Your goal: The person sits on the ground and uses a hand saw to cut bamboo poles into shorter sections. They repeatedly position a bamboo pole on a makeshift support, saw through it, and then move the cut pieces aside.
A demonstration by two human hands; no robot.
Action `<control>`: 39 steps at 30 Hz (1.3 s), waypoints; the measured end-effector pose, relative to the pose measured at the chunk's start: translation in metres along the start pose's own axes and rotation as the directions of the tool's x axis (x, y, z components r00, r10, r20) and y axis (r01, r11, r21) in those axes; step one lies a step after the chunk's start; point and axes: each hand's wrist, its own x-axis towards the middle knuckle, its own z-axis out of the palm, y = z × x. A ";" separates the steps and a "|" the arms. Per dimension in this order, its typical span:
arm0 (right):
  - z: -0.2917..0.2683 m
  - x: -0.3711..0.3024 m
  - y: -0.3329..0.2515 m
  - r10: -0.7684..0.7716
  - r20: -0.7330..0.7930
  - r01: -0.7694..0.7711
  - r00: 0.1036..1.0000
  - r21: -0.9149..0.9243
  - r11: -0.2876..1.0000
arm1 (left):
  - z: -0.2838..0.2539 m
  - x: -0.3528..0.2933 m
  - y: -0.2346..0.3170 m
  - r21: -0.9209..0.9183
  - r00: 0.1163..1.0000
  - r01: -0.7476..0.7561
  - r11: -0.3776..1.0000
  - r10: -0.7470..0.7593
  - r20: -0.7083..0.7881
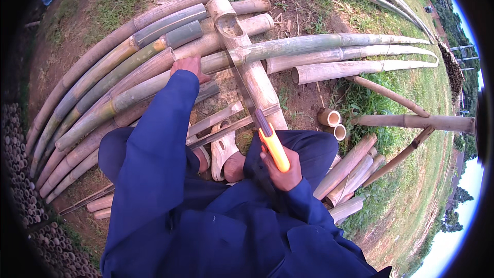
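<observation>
Our right hand [284, 170] has its fingers wrapped tight around the yellow-orange handle of a saw [275, 148], with the thumb up along the near side. The blade slants up and away to the left and meets a long bamboo pole [298, 46], though we can't tell how deep the teeth sit. Our left hand [189, 68] is clamped down over that same pole, just left of the blade, knuckles up and partly hidden by the blue sleeve [157, 134]. The pole itself lies crosswise over a thick pale log [256, 85] with an oval notch [227, 24] near its far end. Closer in, a couple of split strips [218, 118] lie by our feet, and we've got pale clogs [223, 146] on. Off to the left there's a whole row of other poles [85, 85], some greenish, some tan, side by side on the dirt. Over to the right, two short bamboo cups [330, 117] sit near our knee, with a pile of cut lengths [347, 175] below them and a pole frame [401, 121] beyond. Way out at the lower left, stacked bamboo ends [25, 170] show their round openings.
</observation>
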 end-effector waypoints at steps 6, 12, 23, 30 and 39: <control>0.018 0.030 0.000 -0.072 -0.032 0.072 0.997 0.023 0.997 | 0.000 -0.004 -0.004 0.013 0.998 -0.052 0.999 0.052 -0.043; -0.027 -0.064 -0.026 0.020 0.016 -0.019 1.000 -0.071 0.997 | 0.003 0.001 -0.002 0.016 1.000 -0.004 1.000 0.004 -0.017; -0.003 -0.024 0.001 -0.030 -0.004 0.030 1.000 0.040 0.999 | 0.004 -0.004 -0.008 0.010 1.000 -0.015 1.000 0.015 -0.014; 0.003 0.009 0.002 0.015 -0.023 -0.014 1.000 0.055 0.998 | -0.006 0.001 0.005 -0.032 0.998 -0.012 0.999 0.014 0.055; -0.023 -0.059 -0.027 0.026 0.026 -0.025 0.999 -0.034 0.999 | 0.003 -0.005 -0.005 -0.005 1.000 -0.007 1.000 0.007 0.012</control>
